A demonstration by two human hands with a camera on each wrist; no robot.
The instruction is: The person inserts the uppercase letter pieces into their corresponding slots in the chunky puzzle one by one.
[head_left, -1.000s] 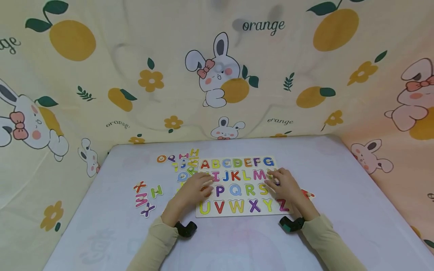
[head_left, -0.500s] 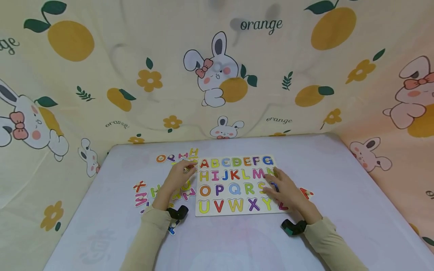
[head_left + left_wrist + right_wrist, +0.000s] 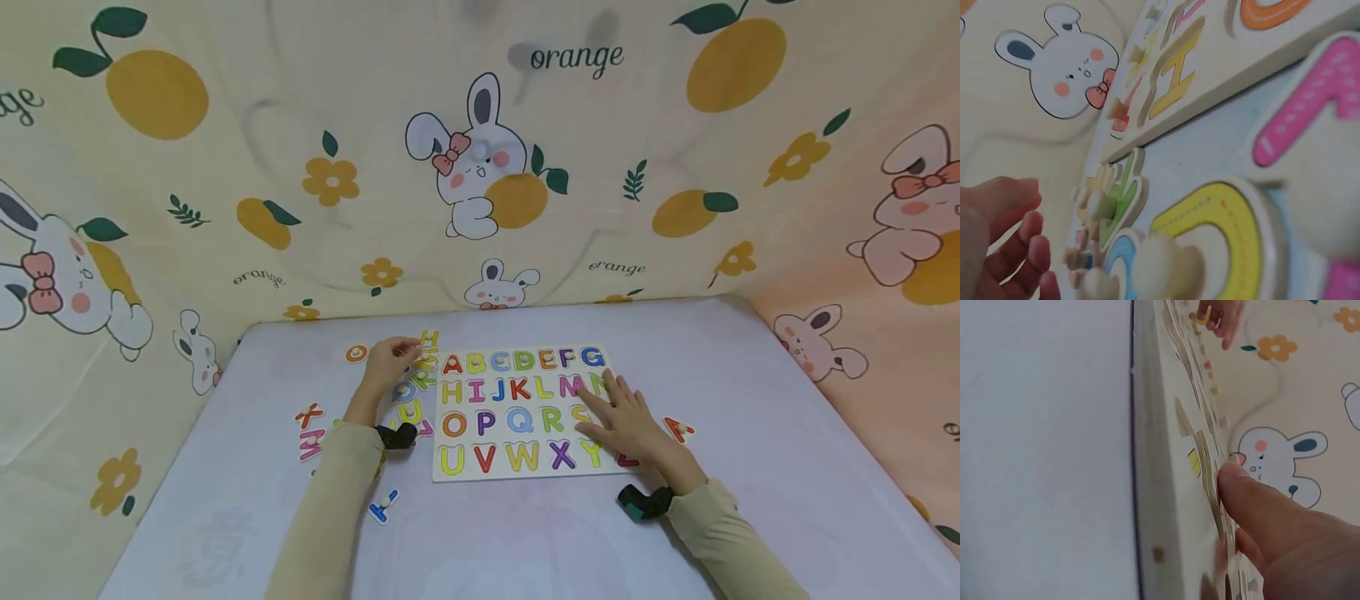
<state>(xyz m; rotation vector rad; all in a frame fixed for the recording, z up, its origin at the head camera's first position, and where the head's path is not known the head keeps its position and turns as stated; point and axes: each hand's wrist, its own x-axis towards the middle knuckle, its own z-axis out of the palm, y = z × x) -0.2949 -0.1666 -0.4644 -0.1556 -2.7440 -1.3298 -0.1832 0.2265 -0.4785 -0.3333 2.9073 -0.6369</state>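
A flat letter puzzle board (image 3: 501, 442) lies mid-table, with colourful alphabet letters in rows. My left hand (image 3: 390, 362) hovers over loose letter pieces left of the board, near a yellow H (image 3: 429, 337). In the left wrist view that hand (image 3: 1010, 244) has loosely bent fingers, and nothing shows in them. Below it lie a yellow U (image 3: 1244, 237) and a green letter (image 3: 1125, 203), both with round wooden knobs. My right hand (image 3: 626, 425) rests with spread fingers on the board's right side, partly covering letters there. Its thumb (image 3: 1254, 494) lies along the board's surface.
Loose pieces on the white table include an orange O (image 3: 356, 354), a red X (image 3: 308, 414) and a pink letter (image 3: 311, 444) at left. A blue T (image 3: 384, 506) lies in front, a red A (image 3: 678, 430) at right. A printed cloth (image 3: 315, 83) hangs behind.
My left hand has moved left and away from the board's left side to the loose pieces, uncovering the H and O. My right hand stays on the board, its fingers more spread.
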